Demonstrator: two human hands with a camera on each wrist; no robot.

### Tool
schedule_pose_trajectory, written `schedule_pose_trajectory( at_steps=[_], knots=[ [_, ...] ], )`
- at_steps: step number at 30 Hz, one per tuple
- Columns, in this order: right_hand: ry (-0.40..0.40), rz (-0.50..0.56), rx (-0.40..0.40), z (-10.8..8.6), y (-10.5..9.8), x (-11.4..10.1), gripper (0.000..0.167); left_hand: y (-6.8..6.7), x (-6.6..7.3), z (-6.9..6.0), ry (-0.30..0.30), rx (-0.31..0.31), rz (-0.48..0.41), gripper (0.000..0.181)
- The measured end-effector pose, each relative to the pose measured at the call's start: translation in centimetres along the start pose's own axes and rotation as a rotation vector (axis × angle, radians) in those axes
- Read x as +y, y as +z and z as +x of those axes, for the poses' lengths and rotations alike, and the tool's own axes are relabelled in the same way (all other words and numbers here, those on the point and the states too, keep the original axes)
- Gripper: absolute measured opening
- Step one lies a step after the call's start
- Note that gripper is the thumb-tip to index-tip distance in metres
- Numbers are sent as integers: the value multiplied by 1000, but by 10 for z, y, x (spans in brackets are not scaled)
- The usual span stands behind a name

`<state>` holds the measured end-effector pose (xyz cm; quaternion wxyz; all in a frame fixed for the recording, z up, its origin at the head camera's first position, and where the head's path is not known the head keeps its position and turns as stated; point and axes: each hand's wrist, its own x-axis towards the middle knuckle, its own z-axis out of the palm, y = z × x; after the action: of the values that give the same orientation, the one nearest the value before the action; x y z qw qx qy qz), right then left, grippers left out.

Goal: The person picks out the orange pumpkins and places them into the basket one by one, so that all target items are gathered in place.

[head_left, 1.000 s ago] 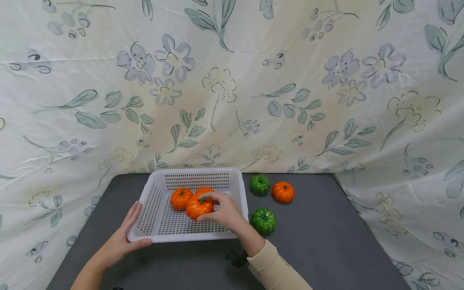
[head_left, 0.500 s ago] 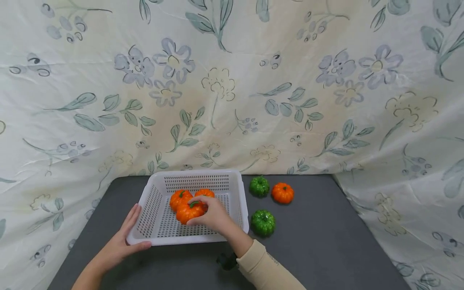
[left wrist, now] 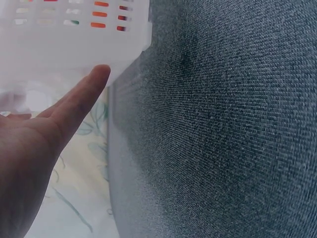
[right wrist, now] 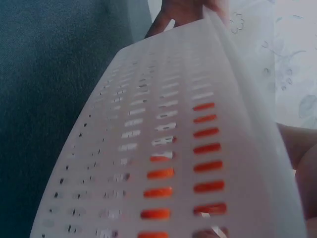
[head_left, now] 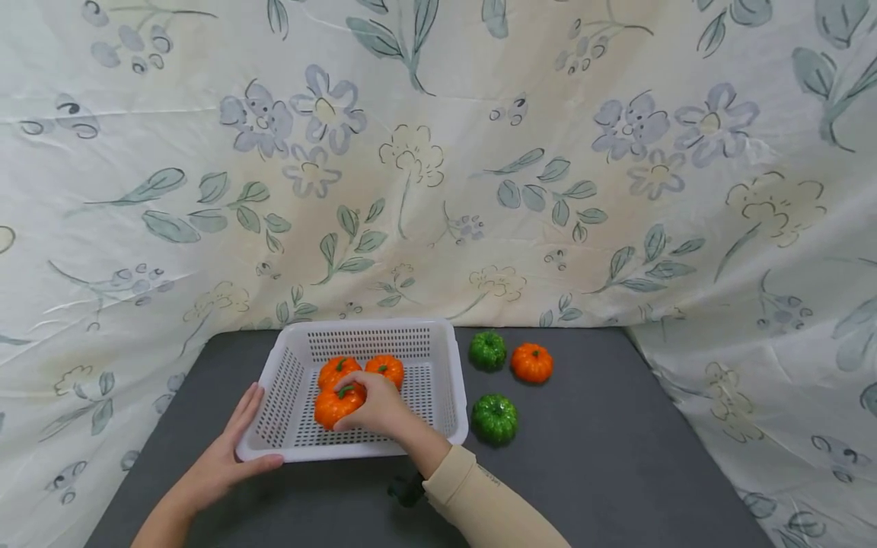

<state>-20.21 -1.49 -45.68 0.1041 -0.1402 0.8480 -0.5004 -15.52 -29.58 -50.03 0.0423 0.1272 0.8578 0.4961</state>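
My right hand (head_left: 377, 407) reaches over the front rim of a white perforated plastic basket (head_left: 384, 449). Between thumb and fingers it grips a small orange toy pumpkin (head_left: 332, 409) with a green stem. Behind that one, inside the basket, sit a left orange pumpkin (head_left: 336, 371) and a right orange pumpkin (head_left: 386, 368). Straight fingers and thumb of my left hand (head_left: 219, 464) rest against the basket's front left corner; the left wrist view shows a straight digit touching its wall. In the right wrist view, orange shows through slots in the basket wall (right wrist: 247, 163).
Right of the basket, a back green pumpkin (head_left: 488, 351), a front green pumpkin (head_left: 495, 419) and a loose orange pumpkin (head_left: 531, 363) lie on the dark grey tabletop (head_left: 603, 457). A floral cloth (head_left: 438, 190) hangs behind the table's back edge.
My right hand has moved left and slightly toward the front inside the basket with the gripped orange pumpkin, uncovering the right orange pumpkin behind. The left hand stays at the corner.
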Motion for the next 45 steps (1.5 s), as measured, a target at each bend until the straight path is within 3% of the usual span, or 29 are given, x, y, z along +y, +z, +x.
schedule_pose_trajectory(
  at_steps=[7,17,23,34,45],
  knots=[
    [21,-55,-3,8,9,5,45,1,0,1,-7,0,8,112],
    [58,-162,-77,17,18,6,43,3,-6,2,-2,3,24,112],
    [93,-199,-118,19,24,5,40,5,-5,-1,39,9,14,110],
    [157,-262,-116,26,33,8,36,3,-4,-1,61,10,48,109],
    [190,-215,-69,22,33,7,41,3,-6,-1,45,3,-4,111]
  ],
)
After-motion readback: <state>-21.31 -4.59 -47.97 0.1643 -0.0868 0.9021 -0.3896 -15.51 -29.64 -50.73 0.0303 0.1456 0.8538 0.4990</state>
